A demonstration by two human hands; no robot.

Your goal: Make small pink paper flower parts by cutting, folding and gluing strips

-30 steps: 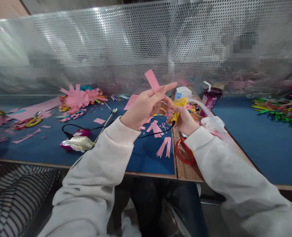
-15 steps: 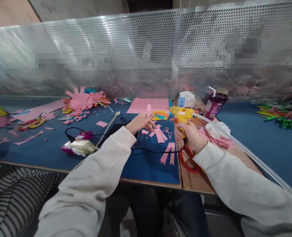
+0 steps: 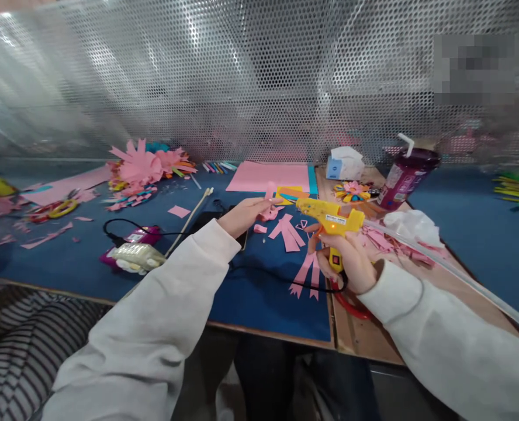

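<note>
Head view: R hand (image 3: 351,260) grips glue gun (image 3: 336,221) by handle, prob. to stay clear of tip (image 3: 299,204); L hand (image 3: 246,216) pinches pink strip (image 3: 270,190) near tip.

The yellow hot glue gun (image 3: 336,219), an orange light glowing on its side, sits upright in the right hand (image 3: 351,260), nozzle leftward, a long translucent glue stick (image 3: 443,261) jutting from its rear. The narrow pink paper strip (image 3: 270,190) stands upright at the left hand's (image 3: 247,216) fingertips, near the nozzle.
</note>
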